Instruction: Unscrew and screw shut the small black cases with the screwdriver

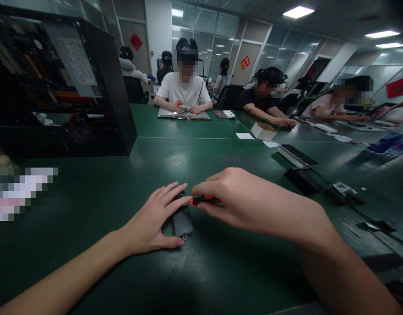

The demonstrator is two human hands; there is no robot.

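Observation:
A dark grey, slim rectangular case (182, 222) with a small metal tab at its near end lies on the green table in front of me. My left hand (160, 214) reaches over its far part, fingers stretched and spread, with the thumb beside the near end. That hand covers some of the case. In my right hand (229, 197), thumb and fingers are closed round a black-and-orange tool handle (204, 200). Its orange end points left, close to my left index fingertip. Whether it has a shaft or blade is hidden by my fingers.
A large black open-sided computer case (106, 87) stands at left. To the right lie a black box-shaped adapter (303, 180) with cables and a flat black-topped device (298, 155). Beyond are a small open carton (263, 131) and several people seated, one across from me (185, 87) working over a panel.

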